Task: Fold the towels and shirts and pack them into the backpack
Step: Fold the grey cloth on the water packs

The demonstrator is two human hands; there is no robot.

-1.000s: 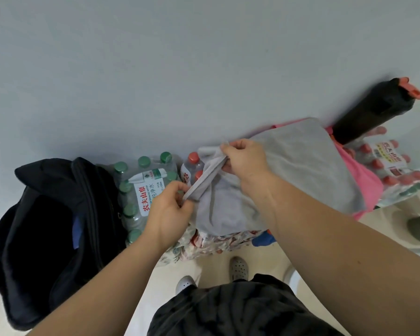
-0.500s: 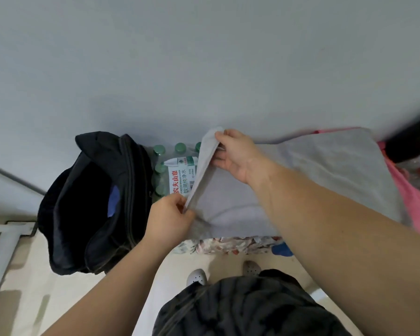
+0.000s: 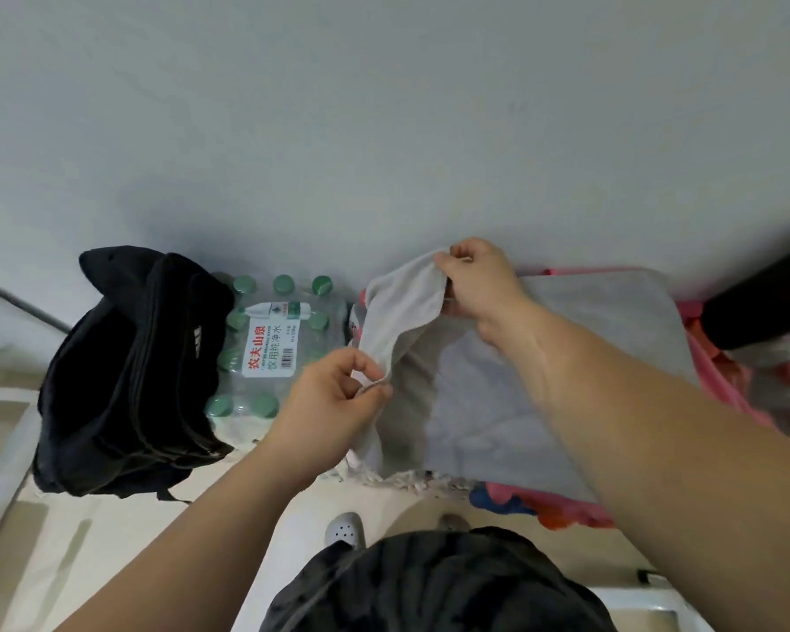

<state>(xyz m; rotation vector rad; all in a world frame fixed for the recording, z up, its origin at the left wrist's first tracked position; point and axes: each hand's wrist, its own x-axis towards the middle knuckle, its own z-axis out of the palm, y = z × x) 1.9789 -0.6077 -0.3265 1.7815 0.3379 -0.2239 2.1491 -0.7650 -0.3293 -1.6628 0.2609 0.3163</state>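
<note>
Plain grey wall [image 3: 384, 130] ahead; pale beige floor [image 3: 124, 554] (glossy) below.

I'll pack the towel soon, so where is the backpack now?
In the head view, the backpack sits at the left against the wall, directly left of the water bottle pack.
</note>
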